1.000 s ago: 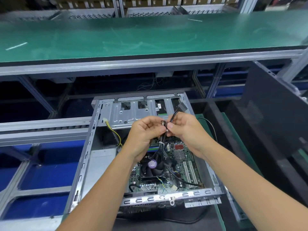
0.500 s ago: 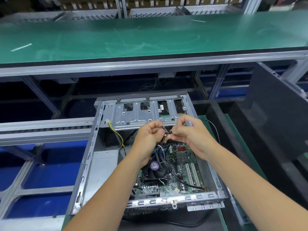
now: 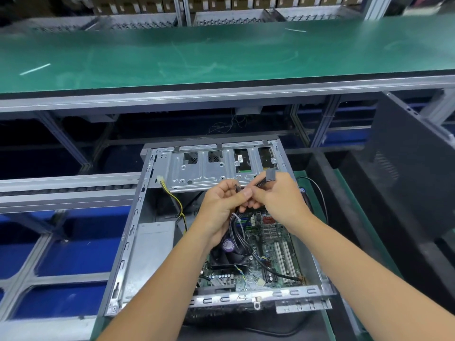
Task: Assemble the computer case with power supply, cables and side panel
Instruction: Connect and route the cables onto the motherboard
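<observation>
both hands, left hand [image 3: 222, 205] and right hand [image 3: 278, 196], pinch the black cable bundle [image 3: 236, 227] above the motherboard [image 3: 268, 244] inside the open computer case [image 3: 138, 232], a gray connector [image 3: 270, 174] poking past the right grip, side panel [image 3: 413, 173] leaning at right.

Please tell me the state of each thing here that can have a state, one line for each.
computer case: open, no side panel on it
side panel: off the case, leaning at the right
black cables: loose, held above the motherboard
left hand: gripping the black cables
right hand: pinching the black cables
yellow-black cable: unplugged, its white connector hanging free
</observation>
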